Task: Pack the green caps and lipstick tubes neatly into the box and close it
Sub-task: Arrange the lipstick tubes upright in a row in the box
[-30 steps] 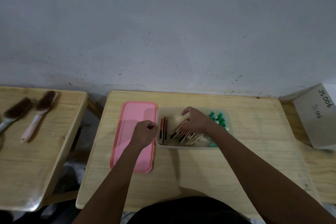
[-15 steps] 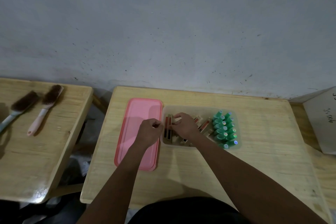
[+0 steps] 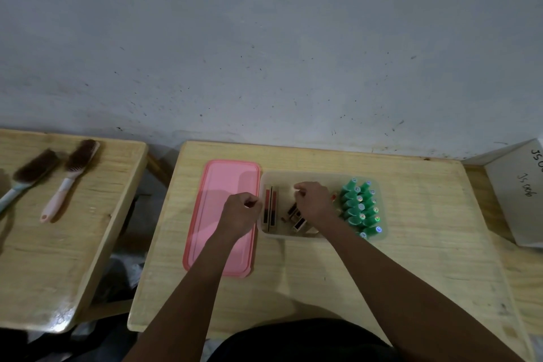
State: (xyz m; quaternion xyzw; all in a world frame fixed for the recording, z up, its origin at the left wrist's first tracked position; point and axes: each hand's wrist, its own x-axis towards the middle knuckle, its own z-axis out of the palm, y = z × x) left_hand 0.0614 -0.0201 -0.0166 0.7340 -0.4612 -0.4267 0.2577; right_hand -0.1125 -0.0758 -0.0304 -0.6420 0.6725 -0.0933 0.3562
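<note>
Now the lipstick tubes (image 3: 299, 223) lie jumbled in the box (image 3: 323, 177), left of the packed green caps (image 3: 360, 209); they likely need lining up beside the two straight ones. The right hand (image 3: 313, 203) curls over them and the left hand (image 3: 239, 213) curls at the rim; what either holds cannot be told. The pink lid (image 3: 226, 185) lies just left, under that arm; brushes (image 3: 70, 176) sit well apart.

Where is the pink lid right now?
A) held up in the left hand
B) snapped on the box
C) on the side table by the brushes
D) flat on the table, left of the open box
D: the pink lid lies flat on the table along the left side of the open box.
</note>
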